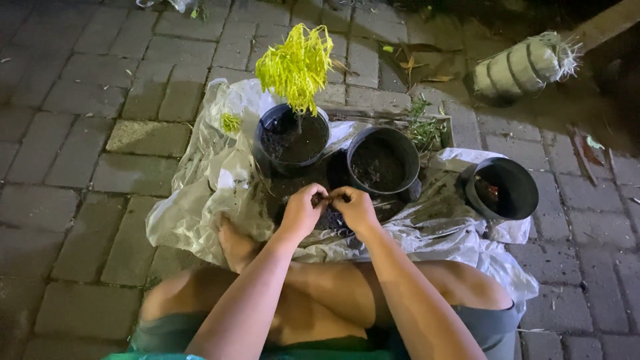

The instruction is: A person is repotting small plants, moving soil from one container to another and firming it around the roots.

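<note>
I sit cross-legged on the pavement. My left hand and my right hand meet in front of me over dark soil on a clear plastic sheet, fingers curled together around something small that I cannot make out. Just beyond them stand a black pot holding a yellow-green plant and a second black pot filled with soil only. A third black pot lies tilted at the right, nearly empty.
Grey paving bricks surround the sheet. A stack of nested pale pots lies on its side at the upper right. A small green sprig sits behind the middle pot, with dry leaves beyond.
</note>
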